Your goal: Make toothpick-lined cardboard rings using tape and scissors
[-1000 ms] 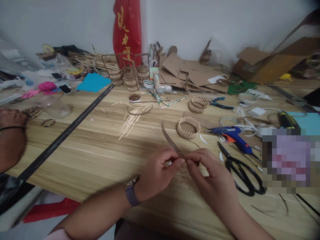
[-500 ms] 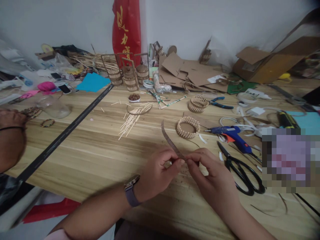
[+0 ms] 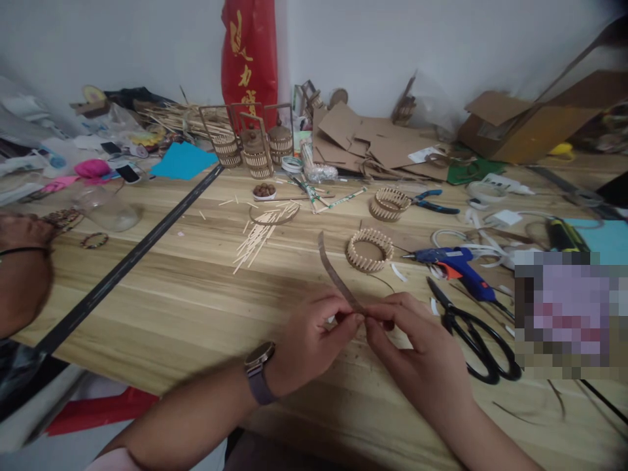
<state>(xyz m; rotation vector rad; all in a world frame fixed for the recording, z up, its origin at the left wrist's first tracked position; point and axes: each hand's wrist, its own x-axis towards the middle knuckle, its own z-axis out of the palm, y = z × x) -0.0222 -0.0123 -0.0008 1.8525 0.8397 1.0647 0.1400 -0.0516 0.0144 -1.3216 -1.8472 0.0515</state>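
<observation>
A thin brown strip (image 3: 333, 271) curves up and away from my fingertips. My left hand (image 3: 316, 337), with a watch on its wrist, pinches it between thumb and forefinger. Touching the same end, my right hand (image 3: 417, 340) is also closed in a pinch; the fingers hide the strip's near end. Just beyond lies a ring of short wooden sticks (image 3: 369, 250) on a brown base. A second stick ring (image 3: 389, 204) sits farther back. Left of the strip, pale loose sticks (image 3: 258, 239) are scattered beside a thin brown hoop (image 3: 275, 221).
Right of my hands lie black scissors (image 3: 483, 343), a blue glue gun (image 3: 456, 265) and blue-handled pliers (image 3: 436, 201). Small lidded baskets (image 3: 258, 160) and cardboard pieces (image 3: 377, 144) stand behind. Another person's hand (image 3: 24, 239) rests at the left, past a dark band (image 3: 132, 258).
The strip has shifted very slightly, and my right fingers have moved a little against it. Both hands keep their pinch; the other things stay in place.
</observation>
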